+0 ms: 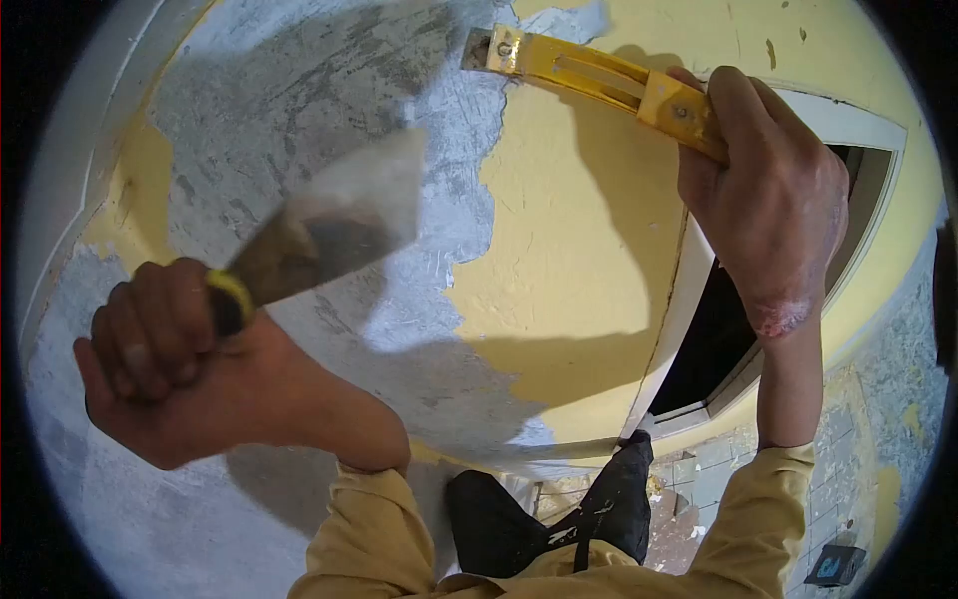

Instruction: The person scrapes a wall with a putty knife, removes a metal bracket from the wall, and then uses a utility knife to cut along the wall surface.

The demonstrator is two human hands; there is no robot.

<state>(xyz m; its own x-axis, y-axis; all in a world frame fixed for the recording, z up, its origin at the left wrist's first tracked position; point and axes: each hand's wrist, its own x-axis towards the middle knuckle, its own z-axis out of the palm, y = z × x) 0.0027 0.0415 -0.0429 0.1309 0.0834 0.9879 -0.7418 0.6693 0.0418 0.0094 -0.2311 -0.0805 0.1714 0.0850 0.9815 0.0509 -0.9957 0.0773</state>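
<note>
My left hand (220, 389) is wrapped round the black and yellow handle of a putty knife (334, 220). Its broad metal blade, blurred, points up and to the right in front of the grey wall patch (289, 110). Closed round the lower end of a yellow scraper (589, 75) is my right hand (773, 185). A small metal blade at the scraper's tip overlaps the ragged edge where yellow paint (569, 220) meets the bared grey surface. Some fingers of the right hand are hidden behind the handle.
A white frame (843, 118) surrounds a dark opening to the right, close to my right forearm. Below it, flakes lie on the tiled floor (714, 484). A small black box (836, 566) sits at lower right. My dark-clad legs (494, 524) are below.
</note>
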